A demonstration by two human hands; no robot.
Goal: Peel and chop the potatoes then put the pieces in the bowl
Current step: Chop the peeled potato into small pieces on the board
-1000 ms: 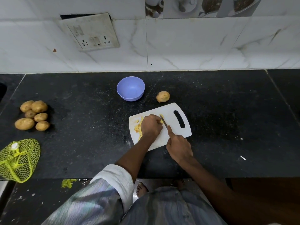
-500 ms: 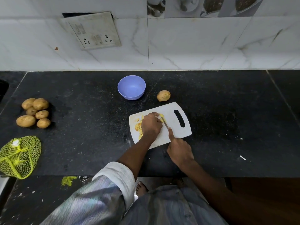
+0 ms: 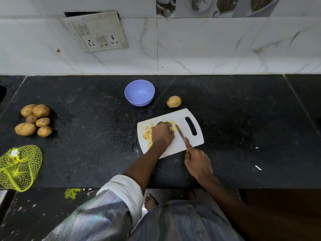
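A white cutting board [image 3: 189, 117] lies on the black counter. My left hand [image 3: 162, 133] curls over a peeled yellow potato piece [image 3: 173, 128] and holds it down on the board. My right hand [image 3: 197, 161] grips a knife [image 3: 179, 133], index finger laid along its back, the blade beside the potato piece. Cut yellow pieces [image 3: 147, 135] lie at the board's left end. The lilac bowl [image 3: 139, 92] stands behind the board and looks empty. One unpeeled potato [image 3: 173, 101] sits just beyond the board.
Several unpeeled potatoes [image 3: 33, 120] are heaped at the counter's left. A yellow mesh bag [image 3: 19, 166] lies at the front left edge. A tiled wall with a socket plate [image 3: 97, 31] closes the back. White scraps [image 3: 258, 167] dot the right side.
My right hand has drawn back toward me a little, and the knife blade now shows more fully beside the potato piece. My left hand stays on the potato.
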